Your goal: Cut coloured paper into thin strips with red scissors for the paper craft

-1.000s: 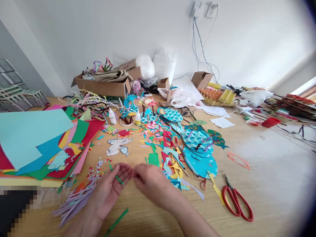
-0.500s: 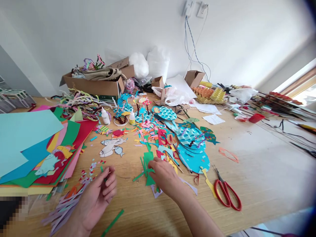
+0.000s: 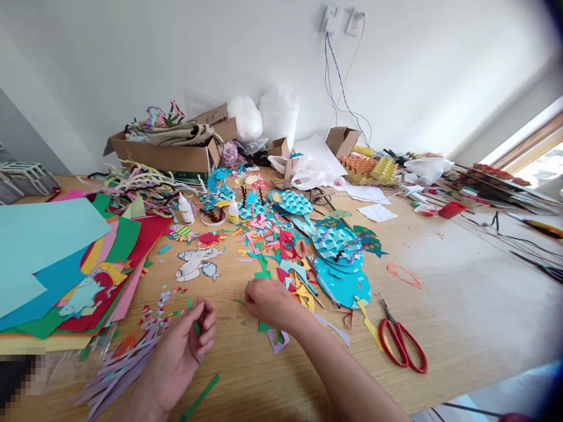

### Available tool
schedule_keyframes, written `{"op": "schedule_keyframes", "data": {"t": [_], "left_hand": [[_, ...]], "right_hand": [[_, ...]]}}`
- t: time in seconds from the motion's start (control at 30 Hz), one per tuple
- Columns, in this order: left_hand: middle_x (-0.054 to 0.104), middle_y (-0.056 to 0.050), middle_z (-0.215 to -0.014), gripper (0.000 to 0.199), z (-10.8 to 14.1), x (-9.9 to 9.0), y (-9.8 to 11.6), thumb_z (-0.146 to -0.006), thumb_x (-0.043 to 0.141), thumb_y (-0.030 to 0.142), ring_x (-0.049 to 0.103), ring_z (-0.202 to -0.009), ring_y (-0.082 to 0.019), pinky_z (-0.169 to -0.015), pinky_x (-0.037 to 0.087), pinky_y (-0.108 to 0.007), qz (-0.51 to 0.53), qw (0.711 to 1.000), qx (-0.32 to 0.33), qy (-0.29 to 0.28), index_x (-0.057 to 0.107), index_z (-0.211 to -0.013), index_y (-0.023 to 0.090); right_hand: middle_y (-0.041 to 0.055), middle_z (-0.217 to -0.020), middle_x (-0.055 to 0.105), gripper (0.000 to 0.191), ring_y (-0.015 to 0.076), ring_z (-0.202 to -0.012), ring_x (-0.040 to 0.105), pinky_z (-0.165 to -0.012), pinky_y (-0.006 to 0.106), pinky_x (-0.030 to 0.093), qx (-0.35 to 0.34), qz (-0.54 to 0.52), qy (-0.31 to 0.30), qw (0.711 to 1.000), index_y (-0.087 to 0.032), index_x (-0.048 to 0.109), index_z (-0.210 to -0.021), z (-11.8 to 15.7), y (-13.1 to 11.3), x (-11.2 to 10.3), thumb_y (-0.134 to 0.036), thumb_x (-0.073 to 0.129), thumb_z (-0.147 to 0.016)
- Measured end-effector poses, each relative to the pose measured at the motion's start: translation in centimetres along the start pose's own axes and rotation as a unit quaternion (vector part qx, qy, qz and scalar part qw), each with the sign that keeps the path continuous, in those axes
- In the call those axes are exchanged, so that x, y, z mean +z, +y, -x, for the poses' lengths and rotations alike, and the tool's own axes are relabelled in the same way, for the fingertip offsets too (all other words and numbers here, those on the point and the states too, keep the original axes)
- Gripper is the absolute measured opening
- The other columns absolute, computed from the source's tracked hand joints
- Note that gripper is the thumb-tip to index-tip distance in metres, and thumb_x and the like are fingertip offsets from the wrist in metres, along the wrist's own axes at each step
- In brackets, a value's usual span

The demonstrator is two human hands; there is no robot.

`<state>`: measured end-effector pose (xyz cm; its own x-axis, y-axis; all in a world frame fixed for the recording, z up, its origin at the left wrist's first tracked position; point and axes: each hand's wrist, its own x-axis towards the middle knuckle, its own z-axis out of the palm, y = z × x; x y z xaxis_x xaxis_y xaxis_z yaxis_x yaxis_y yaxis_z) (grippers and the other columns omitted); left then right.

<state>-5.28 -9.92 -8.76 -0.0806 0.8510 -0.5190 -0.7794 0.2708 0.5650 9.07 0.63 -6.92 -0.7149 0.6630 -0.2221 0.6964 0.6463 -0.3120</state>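
My left hand (image 3: 182, 346) is curled round a thin green paper strip (image 3: 190, 305), which pokes out between thumb and fingers. Over some green paper (image 3: 263, 274) lies my right hand (image 3: 272, 305), its fingers curled down; the fingertips and whatever they pinch are hidden. A loose green strip (image 3: 200, 398) rests on the table below the hands. Purple paper strips (image 3: 112, 375) lie beside my left forearm. Beyond the hands are paper fish cutouts (image 3: 190, 268) and a heap of coloured scraps (image 3: 259, 237).
Red-handled scissors (image 3: 401, 343) lie to the right, near a blue woven-paper piece (image 3: 347, 281). Stacked coloured paper (image 3: 48, 246) covers the left side. Two glue bottles (image 3: 186, 210), pipe cleaners (image 3: 132, 184) and a cardboard box (image 3: 162, 155) stand toward the wall.
My right hand has shifted slightly left and curled further over the green strips, covering more of them. My left hand has moved a little to the right, still with its green strip.
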Motion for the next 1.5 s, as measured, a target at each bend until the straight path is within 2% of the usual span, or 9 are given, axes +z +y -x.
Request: {"op": "schedule_keyframes", "data": {"t": [0.17, 0.23, 0.33, 0.47, 0.57, 0.73, 1.07, 1.37, 1.5], "left_hand": [[0.063, -0.006, -0.064, 0.024, -0.3, 1.4, -0.4, -0.083, 0.042, 0.007, 0.059, -0.052, -0.010, -0.037, 0.043, -0.015, -0.026, 0.997, 0.028, 0.062, 0.064, -0.074, 0.010], [0.068, -0.010, -0.075, 0.027, -0.5, 2.2, -0.7, -0.084, 0.040, 0.006, 0.065, -0.066, -0.015, -0.053, 0.052, -0.021, -0.023, 0.996, 0.036, 0.073, 0.065, -0.076, 0.009], [0.070, -0.011, -0.080, 0.028, -0.7, 2.8, -1.4, -0.084, 0.039, 0.007, 0.066, -0.078, -0.018, -0.072, 0.053, -0.030, 0.010, 0.999, 0.031, 0.040, 0.066, -0.079, 0.010], [0.067, -0.006, -0.069, 0.028, -1.1, 2.1, -2.0, -0.085, 0.039, 0.008, 0.065, -0.065, -0.015, -0.063, 0.054, -0.029, 0.047, 0.998, -0.009, 0.044, 0.064, -0.075, 0.011], [0.060, -0.003, -0.058, 0.032, -1.4, 1.2, -2.1, -0.087, 0.035, 0.010, 0.059, -0.050, -0.010, -0.051, 0.052, -0.023, 0.073, 0.994, -0.046, 0.061, 0.061, -0.067, 0.011], [0.045, 0.003, -0.050, 0.035, -1.4, 0.9, -1.7, -0.088, 0.032, 0.011, 0.044, -0.038, -0.006, -0.036, 0.040, -0.016, 0.084, 0.994, -0.062, 0.023, 0.056, -0.063, 0.011], [0.040, 0.003, -0.050, 0.037, -1.0, 1.1, -1.3, -0.088, 0.030, 0.013, 0.040, -0.038, -0.005, -0.036, 0.034, -0.016, 0.077, 0.995, -0.067, 0.013, 0.056, -0.062, 0.012], [0.044, 0.003, -0.050, 0.036, -0.8, 0.6, -0.9, -0.088, 0.030, 0.011, 0.042, -0.039, -0.006, -0.037, 0.036, -0.016, 0.086, 0.995, -0.050, -0.006, 0.058, -0.064, 0.011], [0.044, 0.002, -0.050, 0.035, -0.8, 0.6, -1.0, -0.087, 0.032, 0.010, 0.043, -0.039, -0.006, -0.037, 0.036, -0.017, 0.082, 0.995, -0.053, -0.008, 0.058, -0.064, 0.011]], "right_hand": [[0.0005, -0.074, 0.066, 0.018, 0.0098, -0.065, 0.058, -0.050, 0.015, 0.036, 0.011, -0.102, 0.032, 0.994, -0.015, 0.063, -0.080, 0.2, 1.0, -1.3, -0.018, 0.046, -0.077], [-0.0013, -0.071, 0.066, 0.019, 0.0081, -0.062, 0.057, -0.047, 0.013, 0.036, 0.018, -0.130, 0.034, 0.991, -0.015, 0.063, -0.081, 0.3, 0.3, -1.0, -0.020, 0.045, -0.078], [0.0002, -0.073, 0.067, 0.019, 0.0091, -0.063, 0.058, -0.049, 0.014, 0.037, 0.046, -0.137, 0.053, 0.988, -0.016, 0.064, -0.081, 0.7, -1.9, -0.3, -0.019, 0.045, -0.078], [0.0018, -0.082, 0.068, 0.021, 0.0127, -0.076, 0.060, -0.061, 0.018, 0.038, 0.070, -0.110, 0.081, 0.988, -0.020, 0.067, -0.079, 1.3, -2.8, -0.4, -0.020, 0.047, -0.077], [0.0041, -0.085, 0.068, 0.024, 0.0149, -0.080, 0.060, -0.065, 0.021, 0.038, 0.119, -0.067, 0.099, 0.986, -0.020, 0.067, -0.083, 1.7, -0.7, -1.1, -0.017, 0.044, -0.079], [0.0098, -0.081, 0.068, 0.020, 0.0217, -0.078, 0.062, -0.061, 0.026, 0.040, 0.178, -0.001, 0.073, 0.981, -0.016, 0.068, -0.077, 1.4, 1.6, -0.4, -0.017, 0.049, -0.074], [0.0131, -0.087, 0.066, 0.022, 0.0233, -0.077, 0.064, -0.061, 0.029, 0.046, 0.168, 0.055, 0.038, 0.983, -0.013, 0.065, -0.086, -0.8, -1.6, 1.8, -0.008, 0.046, -0.076], [0.0116, -0.088, 0.067, 0.020, 0.0242, -0.082, 0.063, -0.064, 0.030, 0.045, 0.179, 0.061, 0.033, 0.981, -0.015, 0.065, -0.085, 0.0, 0.3, 0.3, -0.019, 0.047, -0.079], [0.0122, -0.087, 0.067, 0.019, 0.0237, -0.078, 0.064, -0.062, 0.030, 0.046, 0.169, 0.064, 0.029, 0.983, -0.014, 0.066, -0.084, -0.1, -0.4, 0.8, -0.018, 0.049, -0.078]]}}
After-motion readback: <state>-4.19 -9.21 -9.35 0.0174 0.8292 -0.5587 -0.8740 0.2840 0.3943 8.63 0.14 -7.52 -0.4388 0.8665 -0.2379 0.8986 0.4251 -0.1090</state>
